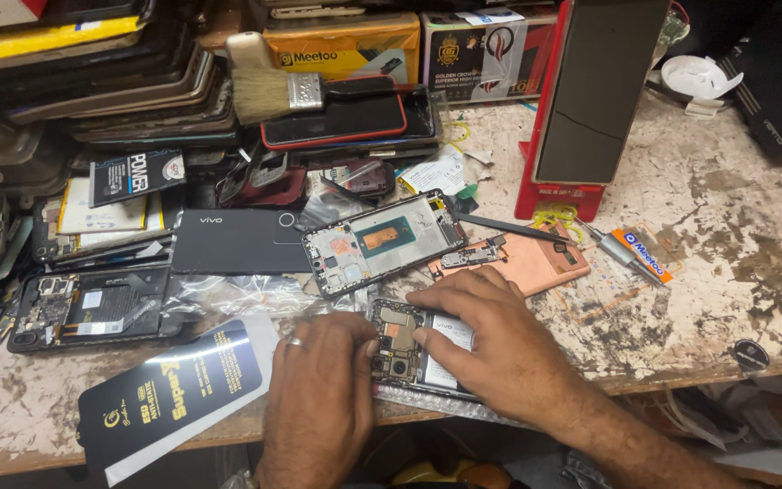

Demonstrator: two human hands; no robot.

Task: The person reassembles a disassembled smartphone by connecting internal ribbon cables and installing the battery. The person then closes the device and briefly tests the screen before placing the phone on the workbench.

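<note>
workbench [726, 190]: worn, paint-chipped top, cluttered; everything below is placed relative to the opened phone at its front edge
red stand [590, 100]: behind and right of the opened phone, upright, dark panel leaning in it
phone pile [110, 81]: far behind-left of the opened phone, stacked against the back
black back cover [233, 240]: behind-left of the opened phone, flat, camera hole at its right end
black packet [174, 385]: left of the opened phone, tilted, yellow print, hangs over the bench edge
gutted phone [92, 308]: well left of the opened phone, insides showing
phone frame [384, 243]: just behind the opened phone, tilted, copper patch in the middle
pink back cover [536, 263]: behind-right of the opened phone, small metal part lying on it
brush [269, 86]: far behind the opened phone, bristles pointing left, lies on a red-edged phone
opened phone [414, 349]: front edge of bench, back off, circuit board and white battery exposed, both hands on it
right hand [500, 340]: palm down over battery side of the opened phone, fingers spread, index tip pressing on the board
left hand [319, 394]: at left edge of the opened phone, fingers curled, thumb tip touching the board; ring on one finger
screwdriver [631, 254]: right of the opened phone, beyond the pink back cover, orange and blue label on handle
</note>
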